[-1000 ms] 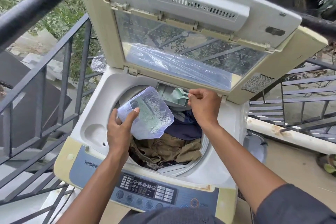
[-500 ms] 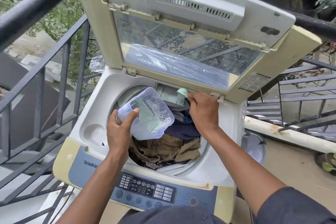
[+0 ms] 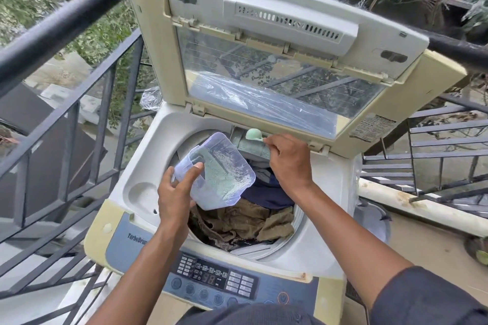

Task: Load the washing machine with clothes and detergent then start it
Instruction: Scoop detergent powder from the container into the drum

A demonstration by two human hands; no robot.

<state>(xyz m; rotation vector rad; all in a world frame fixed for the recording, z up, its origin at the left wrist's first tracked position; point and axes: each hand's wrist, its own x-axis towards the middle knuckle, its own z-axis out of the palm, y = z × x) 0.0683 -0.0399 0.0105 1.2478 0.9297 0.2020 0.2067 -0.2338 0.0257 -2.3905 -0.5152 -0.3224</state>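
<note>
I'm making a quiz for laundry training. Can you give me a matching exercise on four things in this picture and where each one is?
Things:
1. small green plastic scoop
2. clear plastic detergent container
3. olive-brown garment
4. yellowed washing machine lid

Places or states:
A. held in the left hand
B. raised open
C. lying in the drum
D. held by the right hand over the dispenser tray

Pairs: 1-D, 2-A, 3-C, 4-B

So I'm counting one yellowed cream top-loading washing machine (image 3: pixel 311 250) sitting with one clear-windowed lid (image 3: pixel 277 82) up, one translucent plastic detergent tub (image 3: pixel 219 174), one small mint-green plastic scoop (image 3: pixel 254 134), and two bare hands, left hand (image 3: pixel 173 198) and right hand (image 3: pixel 289 161), showing. Clothes (image 3: pixel 245 219) piling in the drum: at least three pieces, can't tell exactly.
</note>
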